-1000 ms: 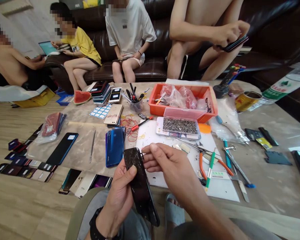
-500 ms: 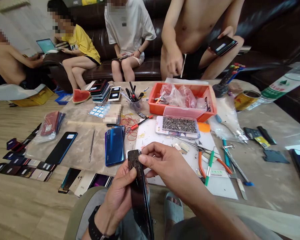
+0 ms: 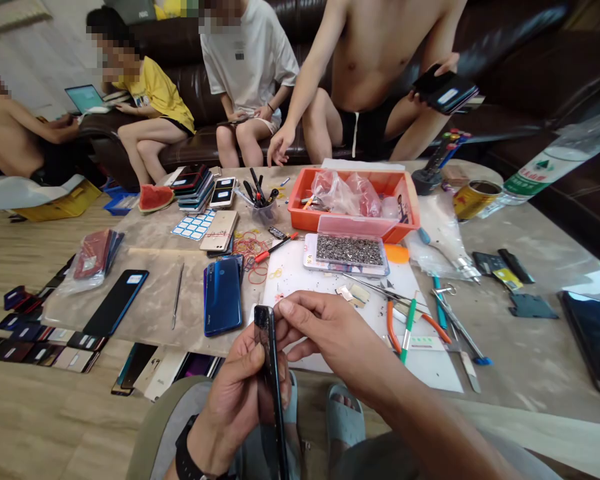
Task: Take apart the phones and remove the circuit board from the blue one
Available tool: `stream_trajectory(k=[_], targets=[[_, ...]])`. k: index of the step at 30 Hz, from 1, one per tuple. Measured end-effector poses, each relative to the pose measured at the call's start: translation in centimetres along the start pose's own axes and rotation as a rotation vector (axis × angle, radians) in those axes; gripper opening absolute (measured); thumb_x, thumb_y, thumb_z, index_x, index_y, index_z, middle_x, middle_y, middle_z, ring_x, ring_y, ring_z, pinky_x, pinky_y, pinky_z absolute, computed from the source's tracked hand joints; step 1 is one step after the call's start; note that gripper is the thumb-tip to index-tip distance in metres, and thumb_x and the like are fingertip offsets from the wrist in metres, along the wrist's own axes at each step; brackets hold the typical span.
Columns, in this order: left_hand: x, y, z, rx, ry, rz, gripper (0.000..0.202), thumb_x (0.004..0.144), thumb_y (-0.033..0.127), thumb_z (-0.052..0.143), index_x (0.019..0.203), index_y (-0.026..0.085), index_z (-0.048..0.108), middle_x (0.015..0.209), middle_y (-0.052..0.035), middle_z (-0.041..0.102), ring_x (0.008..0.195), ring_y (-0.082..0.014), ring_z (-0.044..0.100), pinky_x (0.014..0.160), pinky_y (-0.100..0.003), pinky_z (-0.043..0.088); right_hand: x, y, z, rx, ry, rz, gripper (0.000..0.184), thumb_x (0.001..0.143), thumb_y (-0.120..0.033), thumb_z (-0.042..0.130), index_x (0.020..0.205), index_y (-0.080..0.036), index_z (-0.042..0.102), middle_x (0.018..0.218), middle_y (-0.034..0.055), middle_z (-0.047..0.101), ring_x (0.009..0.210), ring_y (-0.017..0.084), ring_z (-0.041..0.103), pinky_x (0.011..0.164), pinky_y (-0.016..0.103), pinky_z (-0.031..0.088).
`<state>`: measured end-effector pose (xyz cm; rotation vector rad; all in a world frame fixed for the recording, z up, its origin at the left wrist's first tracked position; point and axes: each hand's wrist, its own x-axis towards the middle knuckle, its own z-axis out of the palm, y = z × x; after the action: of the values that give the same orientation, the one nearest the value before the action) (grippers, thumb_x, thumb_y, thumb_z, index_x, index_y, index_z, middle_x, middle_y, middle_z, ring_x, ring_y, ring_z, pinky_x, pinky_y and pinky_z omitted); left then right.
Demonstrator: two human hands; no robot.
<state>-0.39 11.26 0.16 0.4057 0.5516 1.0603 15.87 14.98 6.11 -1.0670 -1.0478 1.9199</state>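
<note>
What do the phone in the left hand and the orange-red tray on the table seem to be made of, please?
The phone: probably glass-faced, glossy black, judging by its bright reflections, though clear plastic remains possible. The orange-red tray: likely moulded plastic, smooth, with even colour and rounded corners.

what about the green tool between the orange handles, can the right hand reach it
Probably yes: the green tool lies nearby, nothing visible covering it, though the right hand is at the phone.
</note>
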Motion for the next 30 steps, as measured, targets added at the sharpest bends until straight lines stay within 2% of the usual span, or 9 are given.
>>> stream_trajectory(k=[3, 11, 16, 20, 26, 30], targets=[[-0.1, 0.0, -0.2, 0.015, 0.007, -0.003, 0.027, 0.081, 0.033, 0.087, 0.101, 0.018, 0.077, 0.057, 0.0017, 0.068, 0.043, -0.0120, 0.063, 0.043, -0.020, 0.053, 0.1, 0.0, 0.0, -0.009, 0.001, -0.006, 0.039, 0.091, -0.055, 0.069, 0.084, -0.017, 0.070, 0.080, 0.0031, 0.073, 0.072, 0.012, 0.068, 0.065, 0.023, 0.054], [0.1, 0.2, 0.3, 0.017, 0.047, -0.007, 0.031, 0.076, 0.033, 0.091, 0.100, 0.018, 0.076, 0.056, 0.0032, 0.065, 0.043, -0.0109, 0.059, 0.042, -0.020, 0.053, 0.3, 0.1, 0.1, -0.020, 0.014, -0.009, 0.037, 0.092, -0.052, 0.068, 0.085, -0.017, 0.071, 0.080, 0.0030, 0.073, 0.071, 0.012, 0.068, 0.064, 0.022, 0.054], [-0.2, 0.5, 0.2, -0.105, 0.100, -0.023, 0.028, 0.076, 0.028, 0.092, 0.095, 0.016, 0.077, 0.058, 0.0015, 0.067, 0.044, -0.0110, 0.061, 0.041, -0.018, 0.051, 0.5, 0.0, 0.4, -0.015, 0.006, -0.002, 0.036, 0.093, -0.051, 0.064, 0.090, -0.017, 0.072, 0.086, 0.0056, 0.076, 0.080, 0.015, 0.072, 0.068, 0.025, 0.056], [0.0, 1.4, -0.4, -0.168, 0.164, 0.044, 0.025, 0.078, 0.022, 0.090, 0.096, 0.014, 0.075, 0.063, 0.0031, 0.066, 0.047, -0.0052, 0.059, 0.042, -0.012, 0.048, 0.7, 0.1, 0.4, -0.061, 0.037, -0.036, 0.034, 0.091, -0.050, 0.065, 0.096, -0.018, 0.074, 0.095, 0.0075, 0.077, 0.094, 0.020, 0.074, 0.072, 0.028, 0.057], [0.3, 2.7, -1.0, -0.153, 0.193, 0.157, 0.021, 0.084, 0.014, 0.080, 0.103, 0.011, 0.072, 0.067, 0.0053, 0.059, 0.048, -0.0013, 0.053, 0.042, -0.007, 0.043, 1.1, 0.8, 0.3, -0.151, 0.048, -0.014, 0.029, 0.089, -0.046, 0.064, 0.090, -0.018, 0.073, 0.089, 0.0060, 0.076, 0.091, 0.020, 0.074, 0.072, 0.029, 0.056], [0.2, 3.0, -1.0, -0.055, 0.210, 0.197, 0.017, 0.088, 0.018, 0.076, 0.103, 0.013, 0.071, 0.066, 0.0060, 0.056, 0.046, -0.0020, 0.049, 0.041, -0.009, 0.041, 1.0, 1.1, 0.5, -0.201, 0.027, 0.026, 0.024, 0.091, -0.040, 0.063, 0.085, -0.018, 0.072, 0.086, 0.0057, 0.077, 0.083, 0.017, 0.073, 0.073, 0.028, 0.055]])
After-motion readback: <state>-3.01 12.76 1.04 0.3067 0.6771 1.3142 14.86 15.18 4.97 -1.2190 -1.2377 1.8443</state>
